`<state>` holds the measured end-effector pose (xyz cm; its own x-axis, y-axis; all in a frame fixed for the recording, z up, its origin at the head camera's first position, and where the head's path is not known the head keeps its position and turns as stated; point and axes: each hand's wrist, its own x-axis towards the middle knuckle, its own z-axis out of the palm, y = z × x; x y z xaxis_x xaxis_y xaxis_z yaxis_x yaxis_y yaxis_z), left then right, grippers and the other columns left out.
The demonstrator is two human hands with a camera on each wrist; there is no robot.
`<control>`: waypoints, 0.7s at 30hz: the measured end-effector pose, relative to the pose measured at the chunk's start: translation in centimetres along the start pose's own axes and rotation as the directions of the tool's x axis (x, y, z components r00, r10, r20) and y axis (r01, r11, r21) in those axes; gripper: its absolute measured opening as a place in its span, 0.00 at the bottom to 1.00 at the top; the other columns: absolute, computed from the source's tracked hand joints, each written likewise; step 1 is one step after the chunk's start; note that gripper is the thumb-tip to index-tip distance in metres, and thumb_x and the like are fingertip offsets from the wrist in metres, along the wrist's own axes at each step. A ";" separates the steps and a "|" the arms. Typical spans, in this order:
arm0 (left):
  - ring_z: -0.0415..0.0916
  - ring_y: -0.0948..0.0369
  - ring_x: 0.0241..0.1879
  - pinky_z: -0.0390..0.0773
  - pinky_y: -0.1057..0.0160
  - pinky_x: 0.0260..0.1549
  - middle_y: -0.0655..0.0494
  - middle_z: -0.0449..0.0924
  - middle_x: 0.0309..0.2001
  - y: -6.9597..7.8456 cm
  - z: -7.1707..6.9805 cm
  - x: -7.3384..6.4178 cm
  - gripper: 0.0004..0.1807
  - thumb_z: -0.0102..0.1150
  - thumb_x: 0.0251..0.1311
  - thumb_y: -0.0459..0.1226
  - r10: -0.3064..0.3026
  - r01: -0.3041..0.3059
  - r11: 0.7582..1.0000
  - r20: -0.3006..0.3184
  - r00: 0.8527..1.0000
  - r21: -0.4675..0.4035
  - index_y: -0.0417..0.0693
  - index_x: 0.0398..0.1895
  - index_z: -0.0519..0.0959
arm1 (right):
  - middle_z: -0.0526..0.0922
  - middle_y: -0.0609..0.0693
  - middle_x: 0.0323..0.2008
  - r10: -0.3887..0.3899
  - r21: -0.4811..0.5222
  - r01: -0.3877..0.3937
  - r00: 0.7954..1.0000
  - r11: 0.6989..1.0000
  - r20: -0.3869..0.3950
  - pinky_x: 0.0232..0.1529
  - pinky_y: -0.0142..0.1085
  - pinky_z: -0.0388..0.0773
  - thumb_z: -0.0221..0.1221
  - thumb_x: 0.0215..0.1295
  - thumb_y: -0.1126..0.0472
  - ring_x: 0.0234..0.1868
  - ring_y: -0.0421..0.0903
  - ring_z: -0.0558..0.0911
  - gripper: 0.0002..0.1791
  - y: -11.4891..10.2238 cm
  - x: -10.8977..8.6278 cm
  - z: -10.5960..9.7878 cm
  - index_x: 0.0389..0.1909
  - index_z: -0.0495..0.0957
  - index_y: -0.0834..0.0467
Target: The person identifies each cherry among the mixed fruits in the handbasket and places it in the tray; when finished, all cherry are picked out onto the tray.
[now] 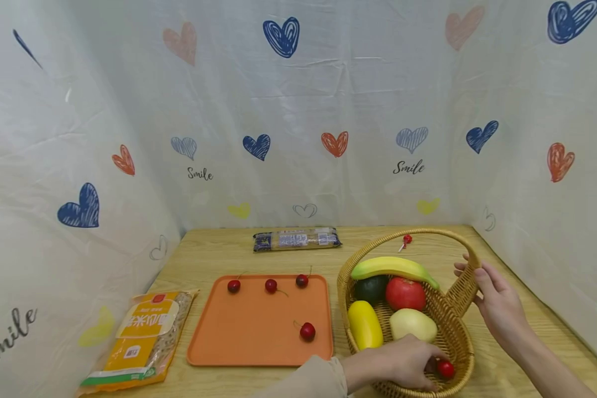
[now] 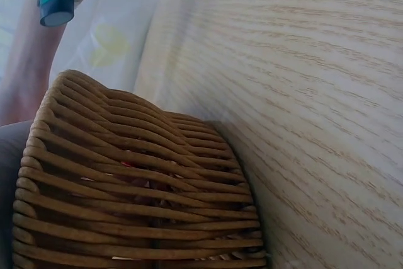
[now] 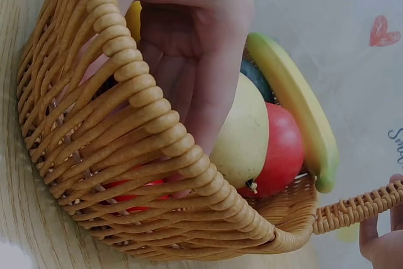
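Note:
A wicker basket point(image 1: 460, 345) stands at the right, with an arched handle point(image 1: 428, 232). My right hand point(image 1: 502, 307) grips the handle low on its right side, thumb on the near side and fingertips beyond it. My left hand point(image 1: 410, 362) reaches down inside the near end of the basket, its fingers curled at a small bright red fruit point(image 1: 445, 369). In the right wrist view that red fruit point(image 3: 135, 194) shows only through the weave. The basket also holds a banana point(image 1: 395, 266), a dark green fruit point(image 1: 370, 289), a larger red fruit point(image 1: 405, 294), a pale fruit point(image 1: 413, 325) and a yellow fruit point(image 1: 365, 324).
Left of the basket lies an orange tray point(image 1: 249, 342) with several cherries, one cherry point(image 1: 307, 331) near its right edge. A yellow food bag point(image 1: 139, 337) lies farther left. At the back are a long clear packet point(image 1: 297, 239) and a red lollipop point(image 1: 407, 240). Printed curtains enclose the table.

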<state>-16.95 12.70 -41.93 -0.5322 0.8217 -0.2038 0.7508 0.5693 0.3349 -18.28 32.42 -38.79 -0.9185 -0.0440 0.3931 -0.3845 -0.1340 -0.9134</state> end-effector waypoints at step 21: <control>0.63 0.78 0.22 0.63 0.82 0.22 0.78 0.70 0.19 1.0 -0.4 0.4 0.13 0.70 0.49 0.49 -0.042 0.050 0.994 -0.088 0.995 0.092 0.72 0.40 0.83 | 0.76 0.41 0.52 0.021 -0.020 -0.021 1.000 1.000 -0.002 0.45 0.22 0.72 0.42 0.75 0.57 0.54 0.32 0.73 0.25 -0.2 -0.2 0.2 0.70 0.59 0.55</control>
<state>-16.55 13.61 -41.32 -0.5957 0.7916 -0.1357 0.7560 0.6098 0.2381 -18.06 32.30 -38.69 -0.9263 -0.0451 0.3741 -0.3673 -0.1135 -0.9232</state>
